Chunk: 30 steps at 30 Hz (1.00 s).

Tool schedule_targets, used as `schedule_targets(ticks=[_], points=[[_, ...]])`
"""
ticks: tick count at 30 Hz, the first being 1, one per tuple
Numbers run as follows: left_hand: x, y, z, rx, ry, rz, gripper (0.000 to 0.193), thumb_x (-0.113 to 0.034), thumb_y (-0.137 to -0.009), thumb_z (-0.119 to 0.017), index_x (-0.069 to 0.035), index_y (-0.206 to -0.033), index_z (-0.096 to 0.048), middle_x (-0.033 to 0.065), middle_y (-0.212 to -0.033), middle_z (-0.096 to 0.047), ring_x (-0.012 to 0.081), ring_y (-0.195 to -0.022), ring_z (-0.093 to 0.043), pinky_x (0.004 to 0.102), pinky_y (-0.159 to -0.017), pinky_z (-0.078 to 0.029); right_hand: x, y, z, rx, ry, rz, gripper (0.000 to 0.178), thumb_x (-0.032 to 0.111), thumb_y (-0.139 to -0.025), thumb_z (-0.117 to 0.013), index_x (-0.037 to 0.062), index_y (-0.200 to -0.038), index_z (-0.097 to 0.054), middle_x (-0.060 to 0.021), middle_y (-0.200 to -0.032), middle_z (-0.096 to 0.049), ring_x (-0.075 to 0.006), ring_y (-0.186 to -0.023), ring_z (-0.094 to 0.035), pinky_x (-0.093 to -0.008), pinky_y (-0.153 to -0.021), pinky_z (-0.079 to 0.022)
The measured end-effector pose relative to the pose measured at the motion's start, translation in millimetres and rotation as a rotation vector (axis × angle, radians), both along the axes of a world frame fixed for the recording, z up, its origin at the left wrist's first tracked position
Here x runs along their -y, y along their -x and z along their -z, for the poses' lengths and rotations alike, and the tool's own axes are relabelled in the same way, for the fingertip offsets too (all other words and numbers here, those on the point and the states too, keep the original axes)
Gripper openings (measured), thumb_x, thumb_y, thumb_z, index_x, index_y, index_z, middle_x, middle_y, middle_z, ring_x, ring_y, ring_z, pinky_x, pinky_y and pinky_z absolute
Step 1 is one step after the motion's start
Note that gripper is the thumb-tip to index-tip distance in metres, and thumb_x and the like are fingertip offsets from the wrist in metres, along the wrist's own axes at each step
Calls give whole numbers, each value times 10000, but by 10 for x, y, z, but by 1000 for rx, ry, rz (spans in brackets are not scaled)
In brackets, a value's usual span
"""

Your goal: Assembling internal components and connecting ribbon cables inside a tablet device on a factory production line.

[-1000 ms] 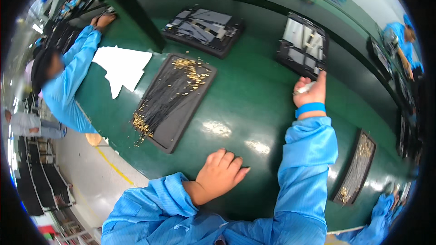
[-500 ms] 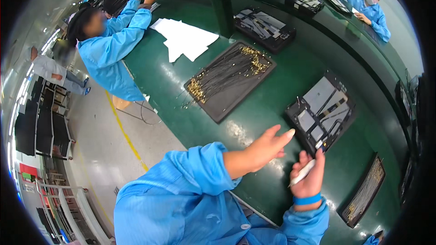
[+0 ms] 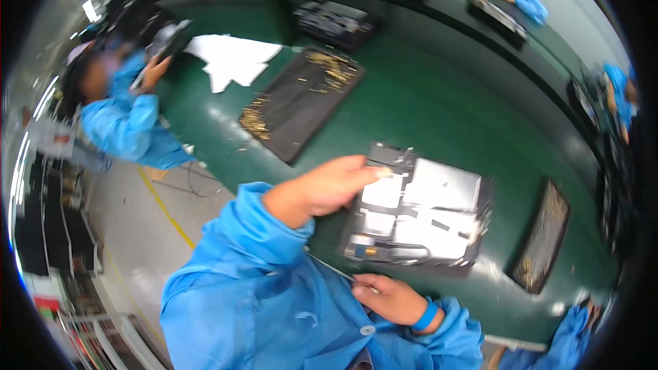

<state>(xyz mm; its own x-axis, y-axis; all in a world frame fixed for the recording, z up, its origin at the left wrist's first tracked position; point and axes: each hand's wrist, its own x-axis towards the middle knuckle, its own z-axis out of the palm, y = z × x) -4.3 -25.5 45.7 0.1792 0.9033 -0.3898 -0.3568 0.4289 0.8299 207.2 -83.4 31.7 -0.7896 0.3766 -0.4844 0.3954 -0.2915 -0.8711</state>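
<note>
One device [image 3: 419,207] | left hand [image 3: 337,186]: grips left edge | right hand [image 3: 395,299]: below

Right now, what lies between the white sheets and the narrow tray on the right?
In the head view: the larger dark tray, green tabletop, then the device at the left hand.

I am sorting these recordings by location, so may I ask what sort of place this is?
Most likely an electronics workshop or factory: an open device is in hand, a tray bears small gold-coloured parts, and a blue-clad co-worker sits at the same green bench.
</note>
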Motion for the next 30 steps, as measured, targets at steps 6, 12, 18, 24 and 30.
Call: schedule_targets(ticks=[6, 12, 18, 24, 30], points=[[2, -87, 76, -249, 105, -62, 395, -300, -803, -485, 77, -917, -516, 108, -825, -571, 131, -711, -535, 235, -633, -434, -113, 225, -55, -6, 11, -205, 454, 374, -825, -393, 1, -1077, -446, -104, -905, -555, -154, -802, -522, -250, -701, -415], [-9, -313, 275, -450, -243, -138, 341, -245, -830, -432, 36, -1020, -460, 93, -868, -562, 152, -780, -526, 246, -701, -416, -163, 284, -19, -17, 245, -158, 439, 371, -829, -385, 7, -1062, -458, -114, -866, -563, -181, -771, -538, -262, -691, -422], [21, -271, 212, -641, -169, -61, 342, -226, -823, -426, 38, -1039, -444, 166, -900, -558, 210, -849, -534, 266, -748, -396, -149, -195, -205, -96, -98, 30, 368, 302, -832, -427, 8, -1048, -475, -55, -819, -557, -108, -734, -511, -217, -665, -415], [235, -55, 91, -1073, -140, 87, 342, -268, -804, -430, 15, -986, -493, 217, -867, -545, 323, -804, -528, 340, -713, -404, -207, -995, -118, 569, -463, 1185, 368, 252, -834, -426, -34, -1062, -466, -120, -917, -555, -173, -835, -517, -267, -740, -396], [253, -150, 257, -1144, -137, 64, 390, -283, -815, -401, 23, -1048, -471, 213, -815, -538, 339, -803, -507, 369, -696, -402, -230, -720, 36, 553, -699, 889, 318, 209, -829, -400, -46, -995, -490, -178, -848, -540, -275, -812, -508, -306, -720, -382]])
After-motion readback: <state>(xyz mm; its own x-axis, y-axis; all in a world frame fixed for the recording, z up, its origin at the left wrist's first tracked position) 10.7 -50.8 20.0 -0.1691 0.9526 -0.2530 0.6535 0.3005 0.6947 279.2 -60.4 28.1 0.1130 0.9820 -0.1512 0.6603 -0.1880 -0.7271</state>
